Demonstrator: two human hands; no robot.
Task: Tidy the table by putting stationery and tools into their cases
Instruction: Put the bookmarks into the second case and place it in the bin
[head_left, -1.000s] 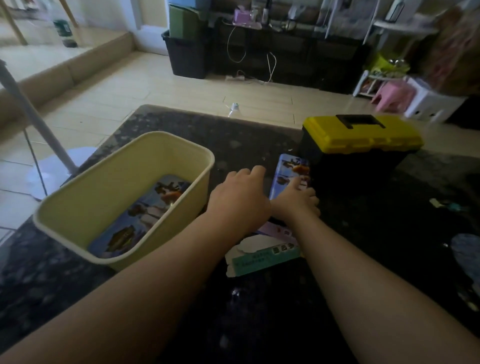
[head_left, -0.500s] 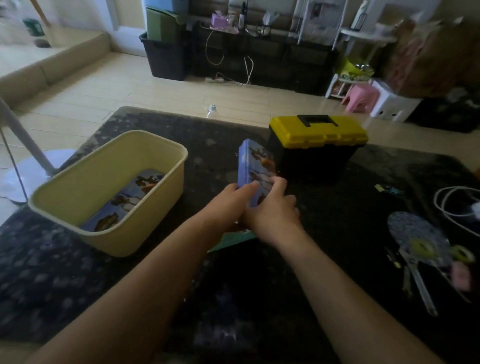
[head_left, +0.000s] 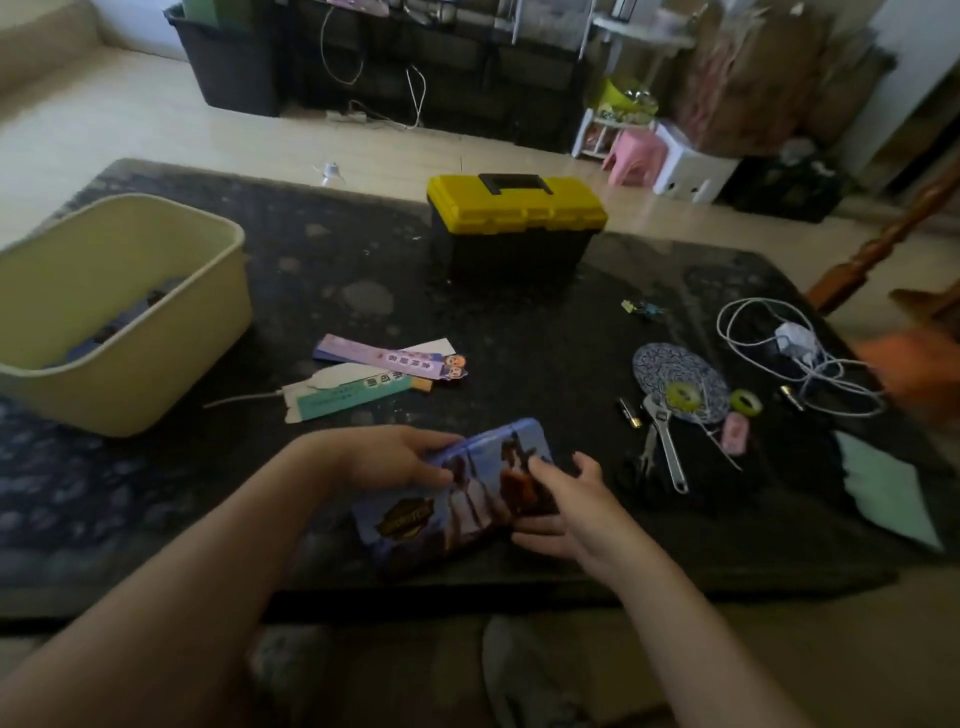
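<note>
Head view, looking down over a dark table (head_left: 156, 493).

- Blue tin case (head_left: 447, 512), printed figures on the lid, sits at the near edge of the table between both hands. It lies tilted; I cannot tell whether it touches the tabletop.
- Left hand (head_left: 395, 457): fingers curled over the case's far left edge, gripping it.
- Right hand (head_left: 566, 499): at the case's right end, thumb on the lid, lower fingers reaching under the edge, upper fingers loosely spread. It holds the case too.
- Paper strips (head_left: 384, 358), purple and teal, lie crossed on the table just beyond the case.
- Yellow tub (head_left: 171, 358) at far left; something dark lies inside, too dim to read.
- Toolbox (head_left: 514, 228), yellow lid down, black handle, stands at the far middle.
- Right side: a wrench (head_left: 667, 452) beside a patterned fan (head_left: 675, 374), two yellow tape rolls (head_left: 746, 401) near it, and a pink eraser (head_left: 735, 431).
- White cable (head_left: 748, 332) coiled with a plug, far right.
- Pale green sheet (head_left: 888, 488) at the right edge.
</note>
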